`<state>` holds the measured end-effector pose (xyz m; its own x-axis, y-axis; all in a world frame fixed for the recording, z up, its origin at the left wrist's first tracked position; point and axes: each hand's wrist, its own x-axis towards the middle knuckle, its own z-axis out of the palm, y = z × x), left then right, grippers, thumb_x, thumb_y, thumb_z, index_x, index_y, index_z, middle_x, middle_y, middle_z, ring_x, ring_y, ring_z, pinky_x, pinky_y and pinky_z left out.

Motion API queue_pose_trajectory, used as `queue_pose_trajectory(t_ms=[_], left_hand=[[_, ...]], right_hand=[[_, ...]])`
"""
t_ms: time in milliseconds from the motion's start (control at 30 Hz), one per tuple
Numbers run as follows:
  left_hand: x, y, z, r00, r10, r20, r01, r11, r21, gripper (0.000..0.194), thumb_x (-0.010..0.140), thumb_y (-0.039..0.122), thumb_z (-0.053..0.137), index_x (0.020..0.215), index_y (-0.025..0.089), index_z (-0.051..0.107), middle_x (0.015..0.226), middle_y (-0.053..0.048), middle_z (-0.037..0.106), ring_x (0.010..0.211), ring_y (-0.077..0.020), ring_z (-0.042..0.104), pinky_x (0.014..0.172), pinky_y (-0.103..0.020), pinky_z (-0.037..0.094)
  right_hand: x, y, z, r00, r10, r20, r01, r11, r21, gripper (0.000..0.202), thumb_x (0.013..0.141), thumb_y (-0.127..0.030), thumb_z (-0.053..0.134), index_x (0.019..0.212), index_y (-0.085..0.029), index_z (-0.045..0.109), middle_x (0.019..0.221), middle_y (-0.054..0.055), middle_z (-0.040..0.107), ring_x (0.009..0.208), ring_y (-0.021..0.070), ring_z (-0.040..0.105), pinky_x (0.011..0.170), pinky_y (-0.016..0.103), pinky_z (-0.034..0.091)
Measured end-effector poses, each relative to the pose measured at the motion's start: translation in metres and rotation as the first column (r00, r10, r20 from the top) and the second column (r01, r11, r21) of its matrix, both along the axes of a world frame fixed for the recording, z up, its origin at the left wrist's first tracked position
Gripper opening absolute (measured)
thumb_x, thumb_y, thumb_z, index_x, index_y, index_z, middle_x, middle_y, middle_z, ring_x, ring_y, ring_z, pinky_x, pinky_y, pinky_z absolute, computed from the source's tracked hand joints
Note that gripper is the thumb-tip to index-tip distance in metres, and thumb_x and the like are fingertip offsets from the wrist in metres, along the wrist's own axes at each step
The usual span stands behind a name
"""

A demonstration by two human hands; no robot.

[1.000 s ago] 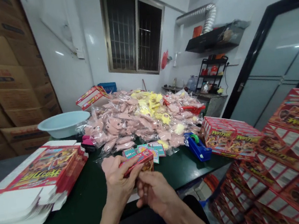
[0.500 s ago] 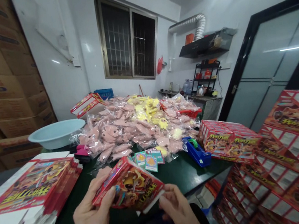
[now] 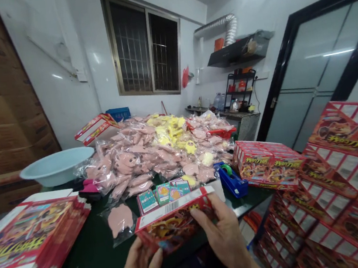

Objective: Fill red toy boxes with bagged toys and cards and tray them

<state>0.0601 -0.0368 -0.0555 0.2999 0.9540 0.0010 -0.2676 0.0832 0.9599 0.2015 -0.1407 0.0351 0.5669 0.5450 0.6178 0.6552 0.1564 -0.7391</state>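
Note:
A small red printed cardboard box [image 3: 175, 229] is held over the near edge of the table, its white barcode side turned up. My right hand [image 3: 223, 233] grips its right end, thumb on the printed face, beside a raised white flap. At the lower left corner, my left hand [image 3: 140, 264] closes on the box with thumb and fingers. Just behind the box lie several picture cards [image 3: 163, 193]. A pink figure in a clear bag [image 3: 120, 220] rests on the table to their left.
A heap of bagged pink and yellow figures [image 3: 148, 151] covers the table's back. Flat box blanks [image 3: 30, 232] are stacked left, near a pale blue basin [image 3: 58, 165]. A blue tape dispenser [image 3: 233, 181] and filled red boxes [image 3: 265, 164] stand right; more boxes [image 3: 342, 174] are piled beyond.
The box has turned so its barcode side faces up. My right hand has moved up onto its right end, and my left hand has shifted lower and right. The bagged pink figure is now uncovered.

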Motion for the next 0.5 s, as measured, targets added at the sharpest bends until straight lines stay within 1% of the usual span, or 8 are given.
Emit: queue_pose_trajectory(t_ms=[67,100,167,233,300,367,433,500], left_hand=[[-0.007,0.003,0.01,0.976,0.155,-0.155,-0.112,0.96,0.256,0.072,0.055,0.044,0.077,0.119,0.022,0.052,0.118,-0.008,0.061,0.105,-0.0275,0.06,0.097,-0.043,0.046],[-0.009,0.005,0.018,0.954,0.229,-0.196,-0.137,0.909,0.394,0.073,0.057,0.042,0.076,0.122,0.023,0.051,0.123,-0.008,0.057,0.108,-0.0272,0.058,0.101,-0.043,0.042],[-0.011,0.011,0.034,0.924,0.297,-0.24,-0.093,0.785,0.612,0.069,0.059,0.038,0.075,0.123,0.025,0.051,0.129,-0.007,0.054,0.114,-0.0266,0.054,0.105,-0.041,0.038],[-0.006,0.018,0.043,0.931,0.248,-0.267,0.019,0.699,0.715,0.058,0.058,0.035,0.075,0.112,0.024,0.06,0.119,-0.006,0.062,0.108,-0.0262,0.059,0.096,-0.035,0.047],[0.001,0.023,0.042,0.946,0.133,-0.296,0.125,0.692,0.711,0.033,0.057,0.037,0.073,0.086,0.021,0.07,0.087,-0.004,0.071,0.081,-0.0233,0.068,0.071,-0.027,0.057],[0.009,0.024,0.036,0.949,0.041,-0.313,0.18,0.744,0.644,0.022,0.057,0.041,0.073,0.059,0.019,0.067,0.055,-0.001,0.066,0.051,-0.0178,0.062,0.046,-0.022,0.052],[0.013,0.019,0.031,0.953,0.033,-0.3,0.147,0.816,0.559,0.028,0.056,0.045,0.074,0.052,0.019,0.064,0.048,0.0,0.062,0.042,-0.0162,0.058,0.039,-0.021,0.048],[0.013,0.011,0.032,0.961,0.074,-0.268,0.075,0.86,0.505,0.031,0.051,0.049,0.077,0.057,0.02,0.067,0.054,-0.001,0.066,0.047,-0.018,0.061,0.042,-0.022,0.049]], right_hand=[[0.012,0.004,0.013,0.954,0.01,0.3,-0.002,1.0,-0.027,0.008,0.085,-0.024,0.055,0.082,-0.018,0.06,0.075,0.003,0.065,0.07,0.0159,0.059,0.065,0.025,0.045],[0.016,0.007,0.018,0.893,0.033,0.449,-0.014,0.999,-0.046,0.01,0.085,-0.022,0.054,0.078,-0.018,0.059,0.073,0.003,0.064,0.07,0.0163,0.057,0.066,0.027,0.044],[0.016,0.015,0.025,0.723,0.16,0.672,-0.112,0.987,-0.114,0.015,0.088,-0.021,0.05,0.077,-0.018,0.059,0.073,0.003,0.063,0.071,0.016,0.055,0.068,0.028,0.043],[0.007,0.025,0.026,0.542,0.325,0.775,-0.252,0.943,-0.219,0.015,0.089,-0.019,0.045,0.084,-0.017,0.06,0.079,0.003,0.064,0.075,0.0154,0.055,0.073,0.028,0.043],[-0.006,0.031,0.023,0.432,0.425,0.796,-0.347,0.893,-0.288,0.017,0.089,-0.019,0.043,0.09,-0.016,0.059,0.083,0.004,0.065,0.077,0.0148,0.056,0.076,0.027,0.044],[-0.013,0.031,0.018,0.461,0.425,0.779,-0.403,0.883,-0.243,0.018,0.09,-0.02,0.043,0.092,-0.014,0.059,0.08,0.004,0.065,0.074,0.0135,0.056,0.075,0.024,0.046],[-0.005,0.027,0.013,0.609,0.311,0.73,-0.386,0.92,-0.07,0.019,0.09,-0.02,0.042,0.092,-0.015,0.06,0.077,0.004,0.065,0.072,0.0128,0.057,0.072,0.023,0.046],[0.024,0.023,0.011,0.792,0.098,0.603,-0.161,0.986,0.051,0.021,0.091,-0.021,0.041,0.093,-0.017,0.061,0.08,0.005,0.067,0.075,0.014,0.059,0.073,0.025,0.047]])
